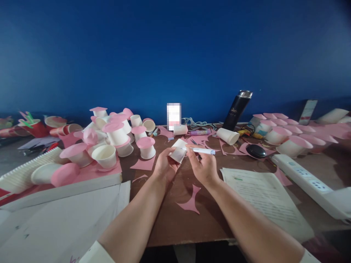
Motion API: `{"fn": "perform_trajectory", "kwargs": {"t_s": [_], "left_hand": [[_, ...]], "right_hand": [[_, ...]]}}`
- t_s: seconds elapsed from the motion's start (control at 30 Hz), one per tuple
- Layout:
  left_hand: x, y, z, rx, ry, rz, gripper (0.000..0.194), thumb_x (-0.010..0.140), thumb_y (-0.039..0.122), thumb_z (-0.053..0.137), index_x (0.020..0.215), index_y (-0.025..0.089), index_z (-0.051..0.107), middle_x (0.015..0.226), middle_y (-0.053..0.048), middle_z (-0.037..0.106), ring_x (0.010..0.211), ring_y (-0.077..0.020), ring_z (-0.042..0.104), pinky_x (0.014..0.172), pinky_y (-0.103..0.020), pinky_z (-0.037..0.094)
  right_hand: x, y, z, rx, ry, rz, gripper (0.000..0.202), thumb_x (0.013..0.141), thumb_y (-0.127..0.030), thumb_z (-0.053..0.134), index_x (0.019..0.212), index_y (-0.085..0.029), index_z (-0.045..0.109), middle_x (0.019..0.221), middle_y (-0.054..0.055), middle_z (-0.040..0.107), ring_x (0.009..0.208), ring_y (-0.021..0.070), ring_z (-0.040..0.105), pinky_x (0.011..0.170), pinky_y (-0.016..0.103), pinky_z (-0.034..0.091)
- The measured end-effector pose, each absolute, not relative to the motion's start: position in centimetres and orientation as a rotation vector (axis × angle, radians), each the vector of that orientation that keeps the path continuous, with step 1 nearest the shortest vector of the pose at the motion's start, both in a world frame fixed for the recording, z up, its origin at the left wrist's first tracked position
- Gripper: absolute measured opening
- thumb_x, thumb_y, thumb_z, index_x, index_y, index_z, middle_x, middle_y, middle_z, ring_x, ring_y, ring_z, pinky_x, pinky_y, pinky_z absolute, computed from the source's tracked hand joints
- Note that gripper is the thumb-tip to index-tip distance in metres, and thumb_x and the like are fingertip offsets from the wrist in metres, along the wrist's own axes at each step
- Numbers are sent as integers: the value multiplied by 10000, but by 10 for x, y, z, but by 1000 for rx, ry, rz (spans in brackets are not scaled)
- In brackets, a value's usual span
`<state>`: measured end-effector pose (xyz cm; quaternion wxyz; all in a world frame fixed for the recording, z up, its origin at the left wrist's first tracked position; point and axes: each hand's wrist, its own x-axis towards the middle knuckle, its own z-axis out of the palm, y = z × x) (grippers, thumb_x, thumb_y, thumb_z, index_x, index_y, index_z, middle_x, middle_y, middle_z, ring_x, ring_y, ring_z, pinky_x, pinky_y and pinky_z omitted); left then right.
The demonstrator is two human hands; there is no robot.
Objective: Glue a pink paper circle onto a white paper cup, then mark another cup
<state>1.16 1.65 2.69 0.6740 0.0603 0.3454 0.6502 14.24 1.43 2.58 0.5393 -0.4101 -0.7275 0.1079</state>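
Observation:
Near the middle of the desk my left hand (165, 167) is closed around a white paper cup (178, 151), which is tilted on its side. My right hand (202, 164) pinches a white marker pen (203, 150) with a blue end that points right. The pen's other end meets the cup's side; its tip is too small to make out. A pink paper scrap (191, 201) lies on the desk below my hands.
Left stand many white cups with pink paper discs (113, 128) and a stack of nested cups (35, 170). Right are a printed booklet (260, 199), a power strip (304, 179), a mouse (255, 150) and more cups (278, 135). A black flask (236, 111) stands behind.

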Motion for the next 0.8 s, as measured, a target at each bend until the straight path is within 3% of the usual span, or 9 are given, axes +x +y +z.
{"fn": "perform_trajectory", "kwargs": {"t_s": [0.23, 0.4, 0.5, 0.63, 0.8], "left_hand": [[10, 15, 27, 116, 719, 1425, 165, 680, 142, 654, 834, 122, 599, 743, -51, 670, 618, -158, 640, 480, -228, 470], [11, 15, 27, 99, 711, 1419, 158, 707, 172, 649, 842, 112, 592, 732, -66, 668, 593, -177, 645, 427, -232, 471], [12, 14, 29, 78, 698, 1425, 130, 702, 138, 658, 807, 110, 586, 654, -34, 637, 484, -112, 583, 353, -164, 399], [14, 13, 30, 62, 646, 1433, 154, 696, 112, 673, 829, 110, 596, 663, -25, 638, 471, -82, 563, 321, -124, 347], [15, 13, 27, 68, 635, 1433, 142, 718, 114, 670, 842, 87, 607, 684, -45, 651, 485, -83, 569, 325, -128, 356]], "right_hand": [[144, 19, 32, -934, -1332, 637, 281, 878, -358, 531, 1073, -182, 630, 710, 11, 661, 587, 130, 593, 610, 280, 517], [145, 33, 22, -1001, -976, 949, 412, 765, -408, 657, 1132, -230, 595, 950, 34, 680, 865, 188, 645, 762, 321, 518], [142, 35, 15, -912, -926, 1234, 501, 713, -416, 713, 1167, -260, 571, 1043, 24, 668, 951, 198, 628, 820, 319, 497], [136, 30, 14, -739, -856, 1520, 536, 686, -376, 745, 1172, -244, 562, 1047, 29, 671, 962, 204, 622, 826, 316, 481], [134, 26, 19, -629, -815, 1601, 564, 665, -286, 758, 1186, -242, 546, 954, 14, 678, 877, 187, 626, 776, 294, 473]]}}
